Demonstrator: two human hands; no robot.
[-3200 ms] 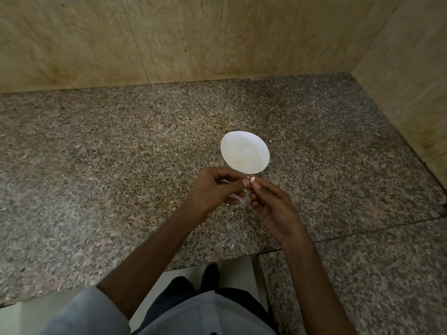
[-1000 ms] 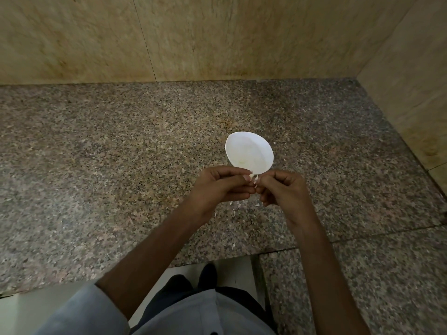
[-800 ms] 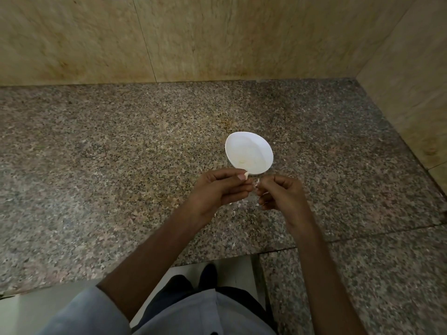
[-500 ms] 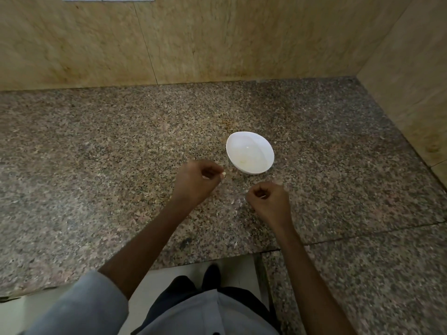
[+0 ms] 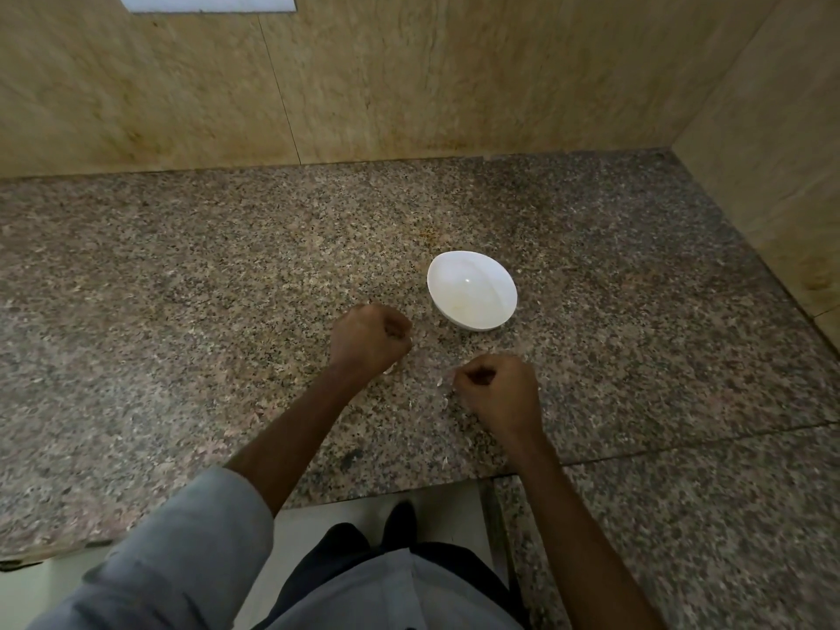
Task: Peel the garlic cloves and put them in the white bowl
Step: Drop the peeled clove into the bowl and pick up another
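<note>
White bowl (image 5: 472, 291) looks glossy, perhaps smeared inside; left hand (image 5: 369, 338) and right hand (image 5: 497, 393) curl, contents hidden.

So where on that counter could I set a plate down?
The widest bare granite lies left of the left hand, up to the back wall. Smaller patches: behind the white bowl, and to its right. Around the right hand and bowl it's tight, with peel scraps.

A kitchen: speckled granite counter (image 5: 182, 266) against beige wall tiles (image 5: 409, 75)
</note>
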